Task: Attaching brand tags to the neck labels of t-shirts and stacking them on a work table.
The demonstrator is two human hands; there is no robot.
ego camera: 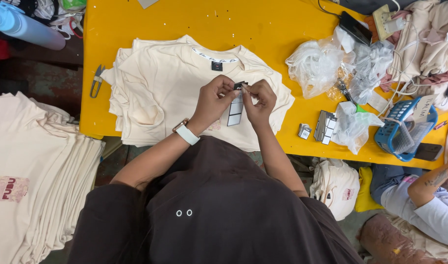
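Observation:
My left hand (213,99) and my right hand (259,100) meet over a stack of cream T-shirts (160,83) on the yellow table (150,19). Both pinch the top of a small black-and-white hang tag (236,108), which hangs down between them above the top shirt's chest. A white watch sits on my left wrist. The shirt's collar with its small dark neck label (217,65) lies just beyond my hands.
Metal thread snips (96,80) lie at the table's left edge. Clear plastic bags (316,63), a pile of tags (324,127) and a blue basket (403,128) sit right. More folded cream shirts (35,166) are stacked left. Another person's arm (432,188) is at lower right.

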